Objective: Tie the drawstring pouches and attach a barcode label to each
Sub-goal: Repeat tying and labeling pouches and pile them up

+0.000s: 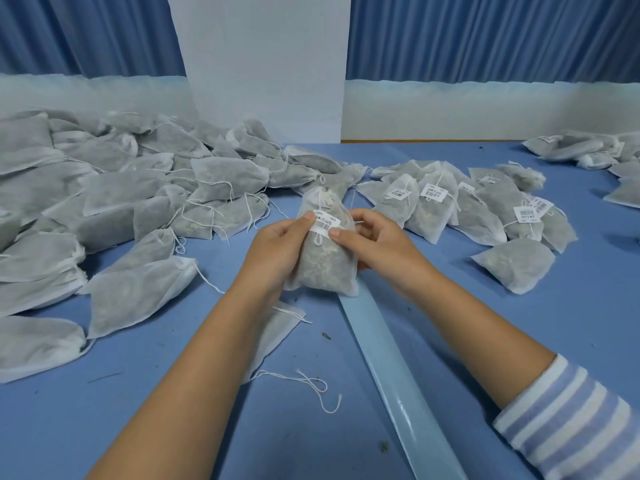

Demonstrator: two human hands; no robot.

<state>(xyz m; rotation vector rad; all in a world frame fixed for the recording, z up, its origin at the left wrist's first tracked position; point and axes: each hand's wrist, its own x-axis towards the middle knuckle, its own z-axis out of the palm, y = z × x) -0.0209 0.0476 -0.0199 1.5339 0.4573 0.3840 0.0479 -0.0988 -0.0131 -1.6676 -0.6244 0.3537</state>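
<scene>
Drawstring pouch, white nonwoven fabric, herb-filled: judged soft, light, yielding; hold by the body sides. Long axis runs away from me, cinched neck farthest, over the far end of the pale blue plastic strip. My left hand and right hand grip its sides, thumbs pressing the white barcode label. Unlabelled pouches left of strip; labelled pouches right.

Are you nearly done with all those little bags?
Not nearly. Done: a few labelled pouches lie on the right. In hand: the left hand and right hand hold one cinched pouch, thumbs pressing its label down. Left: the big unlabelled pile on the left, many with loose strings.
</scene>
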